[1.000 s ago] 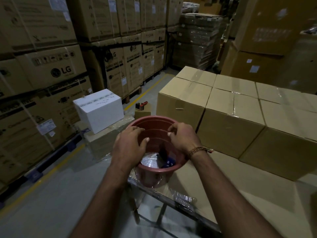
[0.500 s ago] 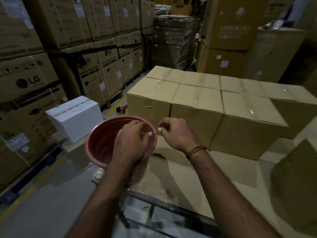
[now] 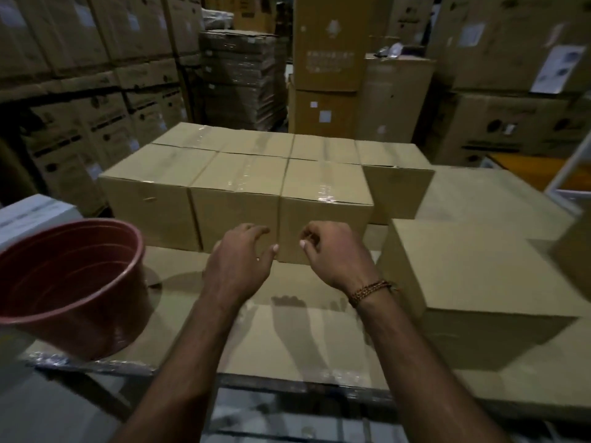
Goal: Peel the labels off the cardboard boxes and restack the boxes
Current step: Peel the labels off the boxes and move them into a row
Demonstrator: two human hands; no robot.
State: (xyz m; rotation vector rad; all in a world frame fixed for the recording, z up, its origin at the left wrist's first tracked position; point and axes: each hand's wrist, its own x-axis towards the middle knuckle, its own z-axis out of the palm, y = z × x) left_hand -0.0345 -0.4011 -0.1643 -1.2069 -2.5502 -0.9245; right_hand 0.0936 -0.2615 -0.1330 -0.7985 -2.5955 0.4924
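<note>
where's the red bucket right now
In the head view the red bucket sits at the far left on the cardboard surface, left of the left hand and just in front of a white box.

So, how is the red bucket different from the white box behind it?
The bucket is round, red and open at the top; the white box is square-edged and closed. The bucket stands in front, on the cardboard layer; the white box sits behind it, partly hidden. Neither hand touches either one.
</note>
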